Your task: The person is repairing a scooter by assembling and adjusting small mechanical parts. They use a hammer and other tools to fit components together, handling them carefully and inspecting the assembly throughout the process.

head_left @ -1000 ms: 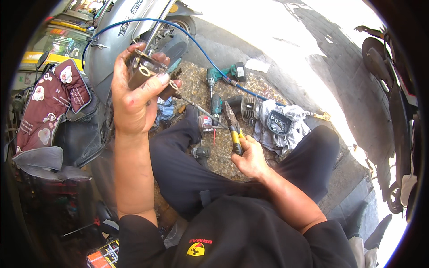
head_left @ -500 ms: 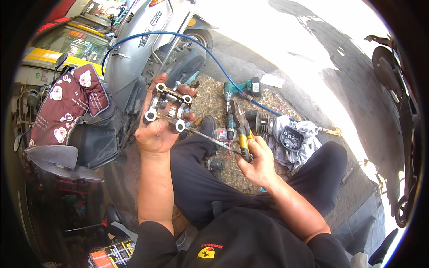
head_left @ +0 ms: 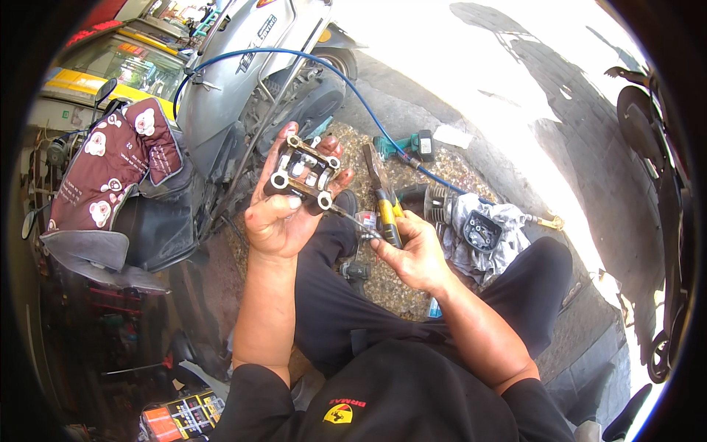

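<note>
My left hand (head_left: 276, 225) is raised with its palm up, fingers curled round a rocker arm holder (head_left: 302, 193). This is a small metal engine frame with round bolt bosses at its corners and an open middle. My right hand (head_left: 416, 254) grips pliers (head_left: 384, 202) with yellow and black handles, jaws pointing away from me. A thin metal rod (head_left: 352, 219) also runs from the right fingers to the holder's lower right boss. Its tip appears to touch there; its handle end is hidden by the hand.
On the speckled ground lie a green cordless power tool (head_left: 409, 145), a finned engine cylinder (head_left: 440, 202) and a black tray of small parts (head_left: 481, 230) on a grey cloth (head_left: 471, 267). A blue hose (head_left: 353, 92) arches across. A silver scooter (head_left: 221, 88) stands at the left.
My left hand has shifted right with the rocker arm holder. My right hand has moved slightly left and up with the pliers and rod, bringing the two hands closer together.
</note>
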